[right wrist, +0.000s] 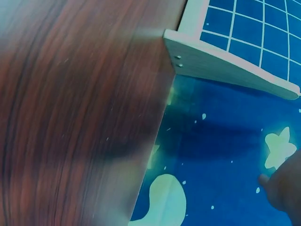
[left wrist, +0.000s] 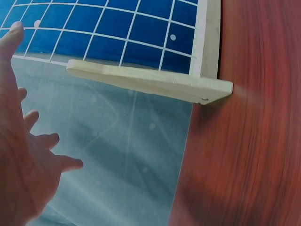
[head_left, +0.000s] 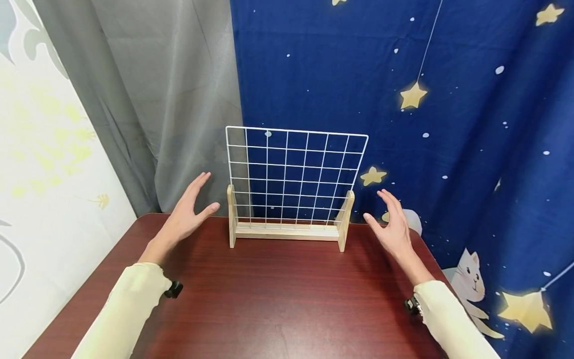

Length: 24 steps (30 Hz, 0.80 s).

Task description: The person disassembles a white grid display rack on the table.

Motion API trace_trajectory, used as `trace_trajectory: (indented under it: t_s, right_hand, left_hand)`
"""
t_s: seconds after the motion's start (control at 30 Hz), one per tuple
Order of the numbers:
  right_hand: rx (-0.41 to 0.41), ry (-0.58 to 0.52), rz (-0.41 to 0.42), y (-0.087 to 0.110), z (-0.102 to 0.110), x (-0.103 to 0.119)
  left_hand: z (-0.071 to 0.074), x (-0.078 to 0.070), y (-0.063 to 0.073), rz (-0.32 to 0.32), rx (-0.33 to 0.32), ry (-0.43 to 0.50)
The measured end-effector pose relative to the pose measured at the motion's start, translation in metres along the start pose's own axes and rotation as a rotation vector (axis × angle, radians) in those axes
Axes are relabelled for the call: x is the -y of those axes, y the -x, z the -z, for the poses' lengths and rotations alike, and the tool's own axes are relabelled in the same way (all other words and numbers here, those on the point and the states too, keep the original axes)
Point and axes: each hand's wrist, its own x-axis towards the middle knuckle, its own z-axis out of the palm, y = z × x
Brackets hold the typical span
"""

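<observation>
A white wire grid rack [head_left: 296,174] in a pale wooden stand [head_left: 287,231] stands upright at the back of the table. To its left, apart from it, my left hand [head_left: 186,214] is held in the air with fingers extended and thumb spread. My right hand [head_left: 392,232] is raised likewise on the other side, also touching nothing. The left wrist view shows the left hand [left wrist: 28,155] beside the stand's wooden side piece [left wrist: 150,82]. Only part of the right hand [right wrist: 284,188] enters the right wrist view, below the other side piece [right wrist: 225,66].
The dark red wooden table [head_left: 269,294] ends just behind the rack. Past its back edge hang a grey curtain [head_left: 193,99] and a blue curtain with stars [head_left: 323,65]. A pale patterned surface [head_left: 54,164] borders the left side.
</observation>
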Motion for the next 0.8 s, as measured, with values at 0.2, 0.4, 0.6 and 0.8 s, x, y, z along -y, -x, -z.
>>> trace_trajectory:
  t_s: [0.2, 0.4, 0.6, 0.8]
  right_hand:
    - [-0.071, -0.151, -0.024, -0.006, -0.011, 0.007]
    - [-0.095, -0.306, -0.069, -0.010, -0.018, 0.026]
    - [-0.060, -0.488, -0.170, -0.015, -0.021, 0.045]
    - [-0.035, -0.611, -0.196, -0.020, -0.046, 0.031]
  left_hand:
    - [-0.011, -0.002, -0.005, 0.031, -0.037, 0.134]
    - [-0.025, -0.005, -0.011, 0.031, -0.076, 0.310]
    - [-0.039, -0.004, -0.019, 0.026, -0.124, 0.450]
    - [-0.050, 0.001, -0.024, 0.059, -0.178, 0.616]
